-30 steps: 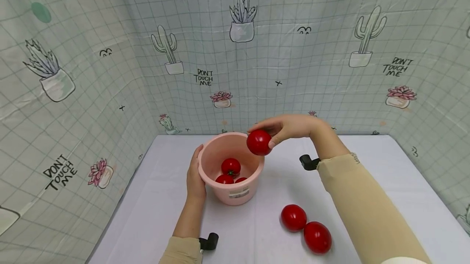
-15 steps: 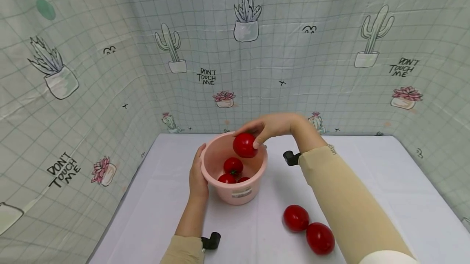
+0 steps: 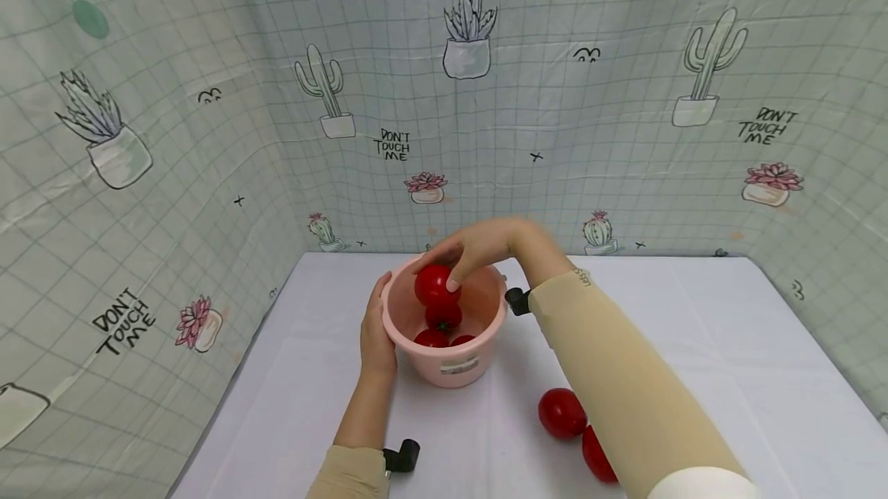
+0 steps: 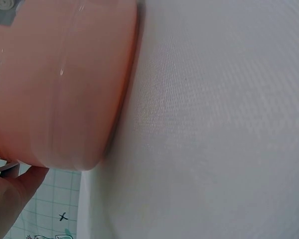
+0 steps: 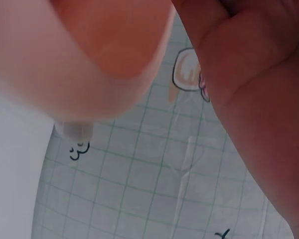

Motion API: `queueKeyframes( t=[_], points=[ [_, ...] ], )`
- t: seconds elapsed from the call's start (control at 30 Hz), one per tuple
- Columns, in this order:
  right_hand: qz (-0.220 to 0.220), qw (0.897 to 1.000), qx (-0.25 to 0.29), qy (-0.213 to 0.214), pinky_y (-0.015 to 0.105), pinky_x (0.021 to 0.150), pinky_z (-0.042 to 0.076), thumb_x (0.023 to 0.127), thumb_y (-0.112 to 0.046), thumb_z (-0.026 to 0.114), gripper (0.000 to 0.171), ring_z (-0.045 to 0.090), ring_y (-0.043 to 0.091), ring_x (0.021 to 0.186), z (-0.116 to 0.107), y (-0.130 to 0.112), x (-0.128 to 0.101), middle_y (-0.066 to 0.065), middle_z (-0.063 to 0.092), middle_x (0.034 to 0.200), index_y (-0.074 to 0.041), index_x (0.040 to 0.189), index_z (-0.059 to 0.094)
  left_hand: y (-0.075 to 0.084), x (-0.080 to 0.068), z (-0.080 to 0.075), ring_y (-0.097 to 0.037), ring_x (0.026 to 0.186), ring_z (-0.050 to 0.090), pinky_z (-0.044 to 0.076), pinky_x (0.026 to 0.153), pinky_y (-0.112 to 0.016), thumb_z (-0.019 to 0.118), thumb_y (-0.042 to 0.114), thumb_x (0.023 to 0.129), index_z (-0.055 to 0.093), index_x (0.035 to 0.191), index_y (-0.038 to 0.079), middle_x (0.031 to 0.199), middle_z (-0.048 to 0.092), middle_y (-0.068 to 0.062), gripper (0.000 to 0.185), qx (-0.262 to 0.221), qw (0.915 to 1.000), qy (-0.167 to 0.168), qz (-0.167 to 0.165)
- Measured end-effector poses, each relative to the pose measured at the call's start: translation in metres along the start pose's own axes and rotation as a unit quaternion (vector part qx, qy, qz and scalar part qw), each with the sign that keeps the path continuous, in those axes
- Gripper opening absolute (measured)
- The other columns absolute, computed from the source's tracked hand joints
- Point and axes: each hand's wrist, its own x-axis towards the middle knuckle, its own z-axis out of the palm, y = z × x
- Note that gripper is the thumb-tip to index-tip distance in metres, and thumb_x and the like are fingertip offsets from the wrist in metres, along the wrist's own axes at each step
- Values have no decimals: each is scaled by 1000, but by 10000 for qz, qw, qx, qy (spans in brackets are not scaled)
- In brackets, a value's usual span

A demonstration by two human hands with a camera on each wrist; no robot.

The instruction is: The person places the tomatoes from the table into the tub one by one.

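Observation:
A pink bucket (image 3: 444,373) stands on the white table with several red tomatoes inside, among them one with a green stem (image 3: 444,317). My left hand (image 3: 376,337) holds the bucket's left side near the rim; in the left wrist view its fingers (image 4: 27,186) touch the bucket wall. Above the other tomatoes, within the bucket's mouth, my right hand (image 3: 479,246) grips a tomato (image 3: 435,284) between thumb and fingers. The right wrist view shows the palm beside the blurred bucket, with the held tomato out of sight.
Two more tomatoes lie on the table at right front: one (image 3: 562,413) in full view, the other (image 3: 598,456) partly behind the right sleeve (image 3: 617,360). A patterned cloth (image 3: 527,121) with plant drawings hangs around the back and sides.
My right hand has carried the tomato left and down, from over the bucket's right rim into its mouth. The left hand keeps its place on the bucket.

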Motion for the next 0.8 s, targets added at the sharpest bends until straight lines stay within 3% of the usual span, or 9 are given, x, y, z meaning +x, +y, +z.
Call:
queueKeyframes(
  t=[0.37, 0.5, 0.8],
  points=[
    [799, 9904, -1122, -90, 38, 104, 46, 83, -34, 77, 49, 45, 15, 128, 12, -12, 32, -13, 58, 128, -48, 128, 60, 1, -1, 0, -10, 144, 35, 30, 120, -48, 24, 48, 105, 45, 143, 47, 150, 44, 19, 43, -39, 10000, -32, 40],
    [1072, 9861, -1252, -191, 41, 106, 45, 83, -35, 77, 48, 43, 16, 129, 13, -12, 37, -13, 57, 129, -46, 127, 61, 1, 2, 0, -9, 144, 36, 30, 120, -48, 24, 50, 104, 45, 142, 47, 149, 45, 19, 43, -62, 10000, -28, -5],
    [1149, 9860, -1191, -204, 42, 115, 37, 90, -35, 69, 51, 43, 15, 135, 14, -5, 42, -11, 57, 138, -29, 139, 57, 3, 6, -1, -6, 143, 36, 30, 121, -45, 25, 50, 104, 46, 141, 48, 148, 46, 22, 42, -3, 10000, -11, -53]
  ],
)
